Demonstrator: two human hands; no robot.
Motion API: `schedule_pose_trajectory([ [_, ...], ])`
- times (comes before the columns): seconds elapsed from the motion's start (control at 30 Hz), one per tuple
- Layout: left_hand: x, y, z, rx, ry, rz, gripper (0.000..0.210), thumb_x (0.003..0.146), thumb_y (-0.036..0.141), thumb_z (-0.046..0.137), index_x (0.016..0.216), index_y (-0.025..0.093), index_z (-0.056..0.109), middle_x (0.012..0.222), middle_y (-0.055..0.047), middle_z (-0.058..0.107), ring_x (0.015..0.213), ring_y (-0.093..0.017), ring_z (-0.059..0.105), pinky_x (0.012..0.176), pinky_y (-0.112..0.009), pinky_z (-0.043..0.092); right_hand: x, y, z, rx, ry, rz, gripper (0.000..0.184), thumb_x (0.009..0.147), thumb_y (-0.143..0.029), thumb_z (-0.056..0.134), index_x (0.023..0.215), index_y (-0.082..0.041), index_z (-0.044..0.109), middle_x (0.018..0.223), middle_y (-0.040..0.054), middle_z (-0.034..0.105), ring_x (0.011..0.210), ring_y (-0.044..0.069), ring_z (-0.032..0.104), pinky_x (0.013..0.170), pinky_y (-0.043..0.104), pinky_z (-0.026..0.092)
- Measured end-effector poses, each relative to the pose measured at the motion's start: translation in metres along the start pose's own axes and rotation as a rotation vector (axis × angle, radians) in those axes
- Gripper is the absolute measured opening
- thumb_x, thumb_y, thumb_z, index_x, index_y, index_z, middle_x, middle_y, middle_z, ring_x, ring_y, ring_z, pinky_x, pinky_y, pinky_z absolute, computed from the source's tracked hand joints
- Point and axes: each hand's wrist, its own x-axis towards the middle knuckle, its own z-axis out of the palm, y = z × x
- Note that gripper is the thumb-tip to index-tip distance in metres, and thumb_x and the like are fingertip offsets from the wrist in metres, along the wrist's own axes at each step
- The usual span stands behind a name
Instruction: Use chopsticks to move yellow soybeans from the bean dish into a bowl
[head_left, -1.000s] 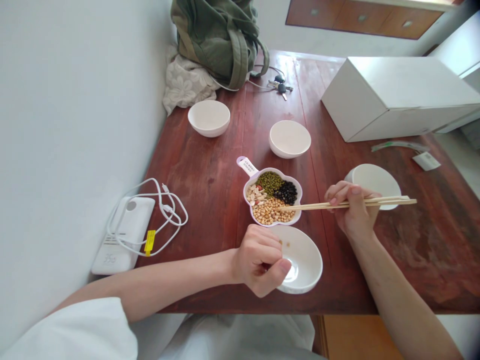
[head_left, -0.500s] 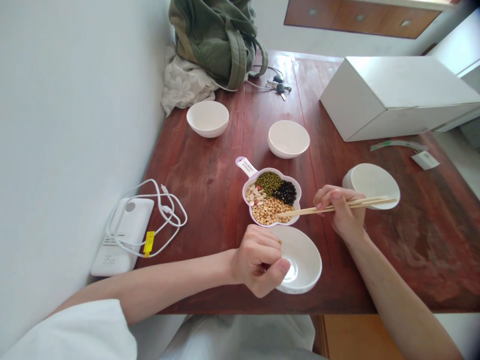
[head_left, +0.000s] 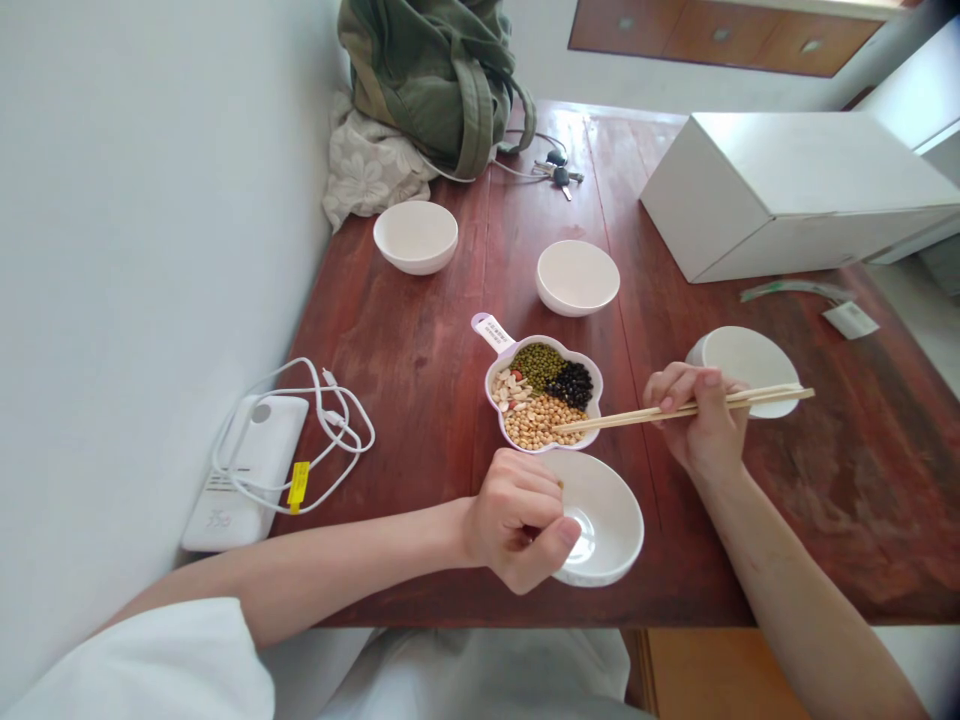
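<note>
On the red-brown table point(head_left: 420, 400): flower-shaped dish point(head_left: 493, 333), central; right hand point(head_left: 705, 425), fingers pinching chopsticks point(head_left: 630, 418), tips at its tan beans point(head_left: 534, 425); left hand point(head_left: 521, 520), fingers curled, over nearest bowl point(head_left: 611, 530), grip unclear.

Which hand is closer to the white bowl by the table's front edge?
Left. The left hand is curled at the white bowl's left side; the right hand, holding chopsticks, is farther, beyond its right side.

My left sleeve point(head_left: 157, 660): white, short, loose, wide-ended. Lower clothing point(head_left: 480, 670): pale grey-white, creased. My left hand point(head_left: 519, 522) and right hand point(head_left: 705, 430) are bare; my forearms point(head_left: 352, 552) too.
</note>
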Motion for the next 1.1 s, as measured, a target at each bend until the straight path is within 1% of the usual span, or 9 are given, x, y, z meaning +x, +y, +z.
schedule_pose_trajectory([
  [0.13,0.002,0.001,0.000,-0.027,0.035,0.004,0.047,0.097,0.030,0.043,0.061,0.024,0.014,0.047,0.006,0.020,0.043,-0.011,0.016,0.049,-0.033,0.017,-0.003,0.004,-0.003,-0.084,-0.014,-0.022,0.048,0.106,-0.041,0.062,0.065,-0.018,0.073,0.065,0.0069,0.064,0.048,0.013,0.053,0.037,0.027,0.035],
  [0.27,0.003,0.001,0.000,-0.026,0.043,0.008,0.047,0.097,0.030,0.044,0.060,0.024,0.015,0.046,0.006,0.020,0.043,-0.011,0.016,0.048,-0.033,0.017,-0.005,0.008,-0.007,-0.155,-0.049,0.001,0.047,0.106,-0.045,0.062,0.068,-0.019,0.075,0.070,0.0078,0.067,0.052,0.014,0.055,0.042,0.027,0.040],
  [0.47,0.000,0.000,0.001,0.048,-0.030,-0.015,0.048,0.102,0.036,0.034,0.062,0.024,0.010,0.045,0.005,0.019,0.043,-0.011,0.017,0.050,-0.034,0.019,-0.007,0.009,-0.009,-0.183,-0.088,0.049,0.048,0.105,-0.046,0.063,0.069,-0.017,0.075,0.070,0.0081,0.068,0.052,0.013,0.056,0.044,0.026,0.040],
  [0.53,0.000,0.000,0.001,0.045,-0.026,-0.015,0.048,0.102,0.036,0.034,0.062,0.025,0.011,0.046,0.005,0.019,0.043,-0.011,0.017,0.050,-0.034,0.019,-0.007,0.009,-0.008,-0.178,-0.104,0.062,0.049,0.106,-0.045,0.062,0.067,-0.017,0.074,0.071,0.0078,0.068,0.051,0.013,0.057,0.044,0.026,0.041],
  [0.6,0.001,0.000,0.000,0.019,0.000,-0.006,0.048,0.101,0.034,0.038,0.061,0.024,0.012,0.046,0.005,0.020,0.043,-0.011,0.018,0.049,-0.034,0.019,-0.005,0.008,-0.005,-0.118,-0.112,0.072,0.050,0.106,-0.044,0.061,0.065,-0.017,0.072,0.068,0.0071,0.065,0.050,0.013,0.056,0.043,0.026,0.040],
  [0.73,0.004,0.002,-0.001,-0.045,0.056,0.011,0.048,0.097,0.028,0.046,0.060,0.024,0.016,0.046,0.005,0.023,0.044,-0.011,0.019,0.049,-0.033,0.018,0.001,0.002,-0.002,0.062,-0.057,0.055,0.053,0.105,-0.046,0.062,0.061,-0.018,0.069,0.055,0.0033,0.053,0.047,0.013,0.050,0.042,0.027,0.037],
  [0.83,0.004,0.002,-0.001,-0.053,0.047,0.017,0.047,0.097,0.028,0.046,0.061,0.024,0.016,0.046,0.006,0.022,0.044,-0.011,0.018,0.048,-0.033,0.018,0.005,-0.001,-0.002,0.091,-0.001,0.046,0.056,0.104,-0.050,0.064,0.057,-0.020,0.067,0.051,0.0021,0.048,0.046,0.013,0.047,0.042,0.028,0.038],
  [1.0,0.003,0.001,-0.001,-0.022,0.027,0.001,0.049,0.100,0.032,0.043,0.060,0.024,0.015,0.046,0.005,0.022,0.044,-0.011,0.018,0.049,-0.034,0.018,0.005,0.001,-0.004,0.024,0.031,0.011,0.053,0.104,-0.048,0.065,0.059,-0.019,0.069,0.054,0.0040,0.052,0.048,0.014,0.049,0.039,0.027,0.034],
  [1.1,0.004,0.002,-0.001,-0.005,0.009,-0.001,0.049,0.101,0.033,0.040,0.061,0.024,0.014,0.046,0.005,0.021,0.043,-0.011,0.017,0.049,-0.034,0.018,0.003,0.003,-0.004,-0.015,0.024,-0.030,0.052,0.104,-0.045,0.065,0.060,-0.018,0.071,0.056,0.0054,0.056,0.049,0.014,0.052,0.040,0.028,0.035],
])
